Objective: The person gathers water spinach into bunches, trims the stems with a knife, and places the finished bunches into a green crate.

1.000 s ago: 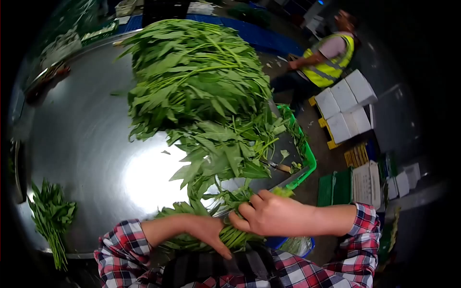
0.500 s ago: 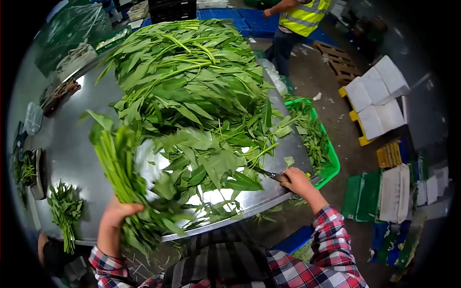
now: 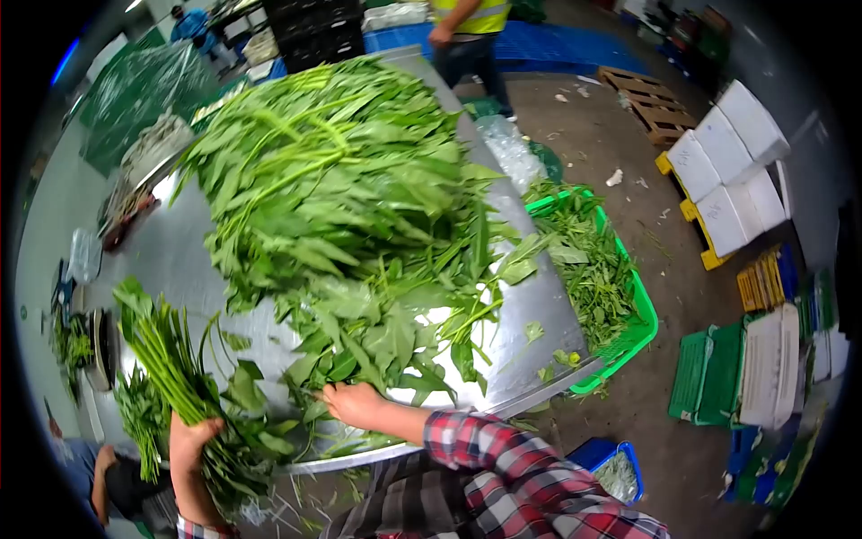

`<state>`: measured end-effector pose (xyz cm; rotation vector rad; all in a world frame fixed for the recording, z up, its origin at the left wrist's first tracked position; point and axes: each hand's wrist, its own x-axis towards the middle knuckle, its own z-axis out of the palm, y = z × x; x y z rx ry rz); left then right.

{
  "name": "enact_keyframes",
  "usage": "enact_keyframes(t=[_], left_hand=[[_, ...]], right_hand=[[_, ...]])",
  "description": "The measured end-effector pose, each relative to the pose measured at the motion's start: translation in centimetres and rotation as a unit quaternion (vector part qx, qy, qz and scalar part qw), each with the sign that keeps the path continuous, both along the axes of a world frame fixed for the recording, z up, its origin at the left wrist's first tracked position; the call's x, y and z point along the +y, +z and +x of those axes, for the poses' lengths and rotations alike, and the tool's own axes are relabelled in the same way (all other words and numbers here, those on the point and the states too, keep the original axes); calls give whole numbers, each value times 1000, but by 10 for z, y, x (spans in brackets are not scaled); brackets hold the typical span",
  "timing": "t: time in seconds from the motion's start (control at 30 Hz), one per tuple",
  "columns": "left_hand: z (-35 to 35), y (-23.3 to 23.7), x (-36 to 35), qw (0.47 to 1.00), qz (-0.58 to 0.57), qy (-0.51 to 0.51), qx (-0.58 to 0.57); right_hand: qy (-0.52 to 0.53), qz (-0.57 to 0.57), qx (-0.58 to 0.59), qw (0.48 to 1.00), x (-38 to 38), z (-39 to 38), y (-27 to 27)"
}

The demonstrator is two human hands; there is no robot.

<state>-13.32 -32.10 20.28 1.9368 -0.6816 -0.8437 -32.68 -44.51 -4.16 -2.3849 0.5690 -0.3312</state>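
Note:
My left hand (image 3: 195, 440) is wrapped round a bunch of water spinach (image 3: 171, 359), its pale stems pointing up and its leaves hanging below the fist at the table's front edge. Close to that edge, my right hand (image 3: 355, 404) reaches left into loose leaves (image 3: 359, 341), fingers curled; what they grip is hidden among the greens. A large heap of water spinach (image 3: 332, 189) covers much of the metal table (image 3: 525, 305). Beside the held bunch, further left, lies another small bunch (image 3: 141, 413). No knife shows now.
Right of the table stands a green crate (image 3: 642, 314) filled with greens, and a blue bin (image 3: 633, 476) is below. A scale-like device (image 3: 101, 350) sits at left. A person in a yellow vest (image 3: 471, 18) is beyond the table; another person's arm (image 3: 101, 485) shows lower left.
My right hand has moved left from the table's right corner, where it held a knife, into the loose leaves. My left hand has shifted left and down with the bunch. The view has turned.

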Motion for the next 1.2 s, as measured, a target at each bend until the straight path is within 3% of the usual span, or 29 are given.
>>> enact_keyframes(t=[0.03, 0.1, 0.17, 0.23, 0.33, 0.4, 0.47, 0.53, 0.57, 0.63, 0.7, 0.73, 0.77, 0.8, 0.83, 0.9, 0.93, 0.97, 1.1, 1.2], left_hand=[[2, -2, -1, 1000, 11, -6, -4], [4, -11, -1, 998, 40, -40, -15], [-3, -20, -5, 996, 52, -69, 1], [-31, -19, -23, 996, 59, -62, 28], [-41, -42, -38, 987, 100, -113, 50], [-42, -56, -47, 973, 144, -179, 6], [-44, -72, -55, 959, 156, -223, -78], [-46, -83, -65, 931, 159, -257, -204], [-46, -92, -73, 911, 160, -260, -276], [-48, -111, -95, 859, 216, -260, -385], [-40, -148, -111, 779, 298, -310, -457], [-31, -178, -105, 775, 211, -307, -510], [-31, -185, -107, 742, 293, -356, -488], [-35, -199, -103, 754, 238, -327, -517], [-42, -198, -105, 760, 286, -316, -491], [-52, -192, -108, 760, 332, -308, -467], [-52, -196, -106, 767, 327, -297, -465], [-52, -196, -108, 774, 323, -288, -461], [-48, -188, -112, 801, 345, -287, -395], [-36, -173, -118, 823, 367, -299, -314]], right_hand=[[-48, -12, 24, 998, -14, 3, 6], [-97, 137, 73, 983, -63, -43, 11], [-220, -9, 35, 975, -98, -103, 12], [-268, 5, 107, 958, -128, -165, 23], [-355, -48, 115, 927, -149, -230, 24], [-431, -58, 136, 890, -163, -268, 25], [-519, 10, 140, 843, -174, -306, 33], [-556, -16, 21, 831, -173, -336, 42], [-560, -45, -60, 825, -169, -343, 48], [-525, 85, -68, 844, -142, -337, 76], [-511, 380, -81, 767, -112, -307, 115], [-465, 398, -132, 780, -96, -292, 97], [-422, 412, -185, 786, -81, -282, 83], [-372, 432, -165, 805, -67, -268, 76], [-329, 450, -147, 817, -56, -249, 73], [-281, 388, -20, 877, -45, -213, 75], [-259, 354, -52, 897, -39, -199, 60], [-259, 390, -42, 883, -38, -178, 79], [-179, 198, -38, 963, -38, -132, 66], [-156, 186, -13, 970, -49, -99, 63]])
